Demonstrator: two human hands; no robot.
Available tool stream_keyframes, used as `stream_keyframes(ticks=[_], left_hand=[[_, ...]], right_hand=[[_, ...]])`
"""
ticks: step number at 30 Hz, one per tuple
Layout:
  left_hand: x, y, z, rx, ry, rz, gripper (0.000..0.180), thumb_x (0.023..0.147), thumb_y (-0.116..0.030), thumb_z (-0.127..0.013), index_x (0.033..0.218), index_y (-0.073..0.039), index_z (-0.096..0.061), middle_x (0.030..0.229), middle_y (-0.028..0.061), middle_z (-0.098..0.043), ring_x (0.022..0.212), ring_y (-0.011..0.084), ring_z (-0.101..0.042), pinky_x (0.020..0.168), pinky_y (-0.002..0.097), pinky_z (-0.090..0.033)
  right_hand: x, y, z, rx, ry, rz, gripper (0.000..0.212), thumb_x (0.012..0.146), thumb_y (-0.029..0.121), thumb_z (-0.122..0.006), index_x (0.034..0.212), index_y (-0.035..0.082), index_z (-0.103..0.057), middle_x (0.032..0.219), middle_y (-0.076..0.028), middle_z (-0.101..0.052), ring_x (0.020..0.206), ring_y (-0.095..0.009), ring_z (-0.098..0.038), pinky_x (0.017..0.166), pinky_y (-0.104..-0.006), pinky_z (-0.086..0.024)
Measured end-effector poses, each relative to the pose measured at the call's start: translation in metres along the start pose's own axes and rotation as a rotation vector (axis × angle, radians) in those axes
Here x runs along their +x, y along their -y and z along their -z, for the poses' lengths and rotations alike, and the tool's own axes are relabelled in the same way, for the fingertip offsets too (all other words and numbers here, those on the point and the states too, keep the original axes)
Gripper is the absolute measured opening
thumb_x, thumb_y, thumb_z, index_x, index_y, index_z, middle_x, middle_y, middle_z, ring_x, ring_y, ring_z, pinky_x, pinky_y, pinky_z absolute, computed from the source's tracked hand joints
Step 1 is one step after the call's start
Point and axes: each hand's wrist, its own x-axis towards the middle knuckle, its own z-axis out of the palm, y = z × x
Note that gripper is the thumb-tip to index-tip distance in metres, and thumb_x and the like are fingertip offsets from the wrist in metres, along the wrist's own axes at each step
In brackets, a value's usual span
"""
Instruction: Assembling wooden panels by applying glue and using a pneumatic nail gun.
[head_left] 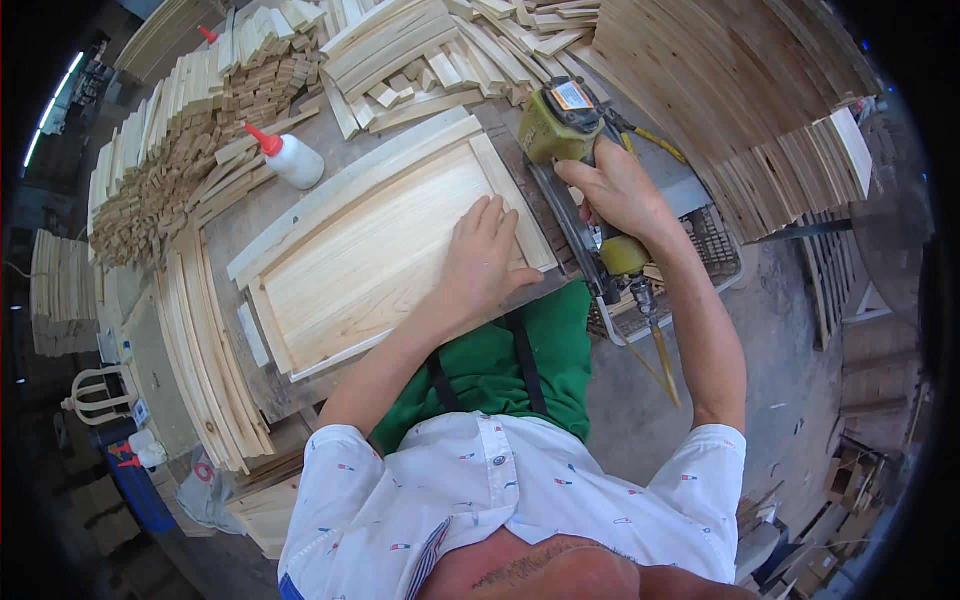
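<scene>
A pale wooden frame-and-panel door (365,270) lies on the workbench before me. My left hand (482,250) rests flat on it near its right end, fingers stretched out and holding nothing. At the right end of the panel, my right hand (622,190) is wrapped round the handle of a yellow-green air nailer (552,128). The nailer's long dark magazine runs beside the bench edge, and a yellow air hose (665,362) hangs from its lower end. I cannot see the nailer's tip touching the panel.
A white glue bottle (298,162) with a red nozzle stands behind the panel. Stacked wood blocks (265,95) and long strips (205,350) crowd the bench's left and far sides. On the right are a plastic crate (715,250) and tall stacked boards (740,110).
</scene>
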Motion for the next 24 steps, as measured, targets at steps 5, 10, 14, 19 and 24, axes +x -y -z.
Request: stream_keyframes(ticks=[5, 10, 14, 19, 24], left_hand=[[0.005, -0.007, -0.006, 0.025, 0.025, 0.067, 0.075, 0.068, -0.031, -0.08, 0.124, 0.009, -0.05, 0.135, 0.0264, -0.044, 0.129, 0.041, -0.038, 0.107, 0.0487, -0.031], [0.007, -0.002, -0.014, 0.006, -0.06, 0.097, 0.083, 0.062, -0.029, -0.079, 0.128, 0.009, -0.045, 0.132, 0.0264, -0.046, 0.129, 0.0401, -0.038, 0.108, 0.0494, -0.027], [0.006, 0.0, -0.015, -0.011, -0.087, 0.119, 0.087, 0.06, -0.029, -0.08, 0.129, 0.009, -0.043, 0.131, 0.0261, -0.048, 0.129, 0.0398, -0.039, 0.107, 0.0514, -0.027], [0.003, -0.003, -0.01, -0.04, -0.072, 0.185, 0.093, 0.059, -0.031, -0.08, 0.133, 0.009, -0.041, 0.132, 0.0274, -0.047, 0.13, 0.0398, -0.039, 0.108, 0.0521, -0.026], [0.005, -0.006, -0.011, -0.037, -0.067, 0.213, 0.094, 0.059, -0.032, -0.081, 0.133, 0.009, -0.04, 0.132, 0.0295, -0.047, 0.13, 0.0397, -0.039, 0.109, 0.052, -0.025]], right_hand=[[0.001, -0.002, 0.001, 0.055, -0.009, -0.023, 0.038, 0.085, 0.025, -0.06, 0.094, -0.011, -0.053, 0.066, -0.012, -0.061, 0.05, -0.018, -0.061, 0.048, -0.032, -0.048], [0.001, 0.0, 0.005, 0.065, 0.022, -0.032, 0.033, 0.086, 0.024, -0.061, 0.095, -0.007, -0.057, 0.065, -0.007, -0.059, 0.05, -0.013, -0.059, 0.046, -0.0281, -0.046], [0.006, 0.005, 0.008, 0.049, 0.022, -0.022, 0.033, 0.084, 0.025, -0.062, 0.087, -0.008, -0.06, 0.06, -0.008, -0.06, 0.049, -0.015, -0.06, 0.046, -0.0303, -0.046], [0.032, 0.026, 0.0, 0.053, 0.094, 0.032, 0.032, 0.085, 0.026, -0.061, 0.089, -0.005, -0.061, 0.062, -0.007, -0.06, 0.05, -0.013, -0.06, 0.045, -0.0269, -0.046], [0.047, 0.043, -0.013, 0.013, 0.117, 0.04, 0.032, 0.087, 0.029, -0.059, 0.088, -0.003, -0.061, 0.06, -0.006, -0.059, 0.05, -0.012, -0.058, 0.047, -0.0258, -0.046]])
